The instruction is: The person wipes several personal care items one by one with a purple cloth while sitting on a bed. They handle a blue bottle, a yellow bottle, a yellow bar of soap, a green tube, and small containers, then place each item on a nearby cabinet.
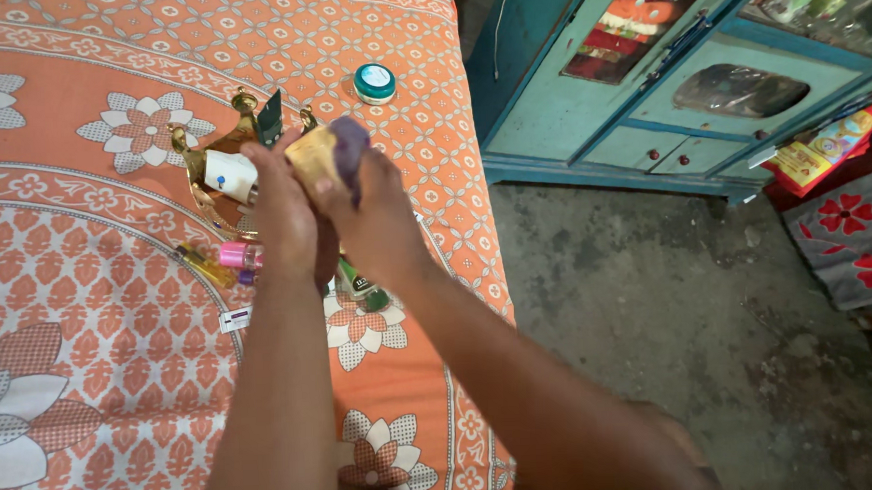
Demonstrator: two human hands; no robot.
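Orange bedsheet [91, 315]: flower-printed cloth covering the bed, carrying every small item at the left of the view.
Gold stand [201, 166]: ornate brass-coloured piece lying on the sheet, just left of the hands, with a white bottle [231, 175] resting against it.
Small bottles: a yellow bottle [203, 266] and a pink bottle [237, 254] lie side by side below the stand, touching or nearly so; a green tube [362, 286] lies partly hidden under the wrists.
Left hand [285, 212]: raised above the sheet, fingers curled; its grip is clamped on the near side of the gold object [315, 155].
Gold object: held up between both hands, clear of the sheet, its shape blurred.
Purple cloth [351, 146]: bunched against the gold object's right face.
Right hand [377, 218]: grip closed, pressing the purple cloth onto the gold object.
Progress: by my reading, wiping of this one piece is under way; the stand and bottles lie where they are, and whether they are already wiped cannot be told.
Round tin [374, 83]: teal-lidded, well apart, near the bed's edge.
Blue cabinet [644, 102]: stands on the concrete floor [670, 314] at right.
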